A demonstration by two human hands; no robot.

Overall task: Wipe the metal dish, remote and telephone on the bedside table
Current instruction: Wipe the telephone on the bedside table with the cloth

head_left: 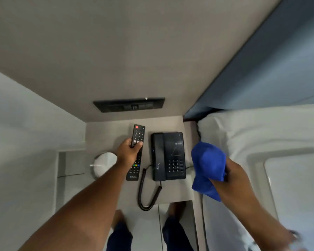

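Metal dish (105, 163) sat at the bedside table's (174, 192) left edge, half hidden by the arm. Left hand (129, 151) was pinching the remote (136, 153); telephone (168, 156) lay beside it untouched. Right hand (230, 171) had the blue cloth (208, 167) bunched tight. Probably early on; can't tell what's wiped. Grey wall, white bed (261, 134) on the right.

The left arm (91, 194) hides part of the metal dish (102, 163).

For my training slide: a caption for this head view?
Left hand grips the remote beside the telephone; right hand holds a blue cloth.
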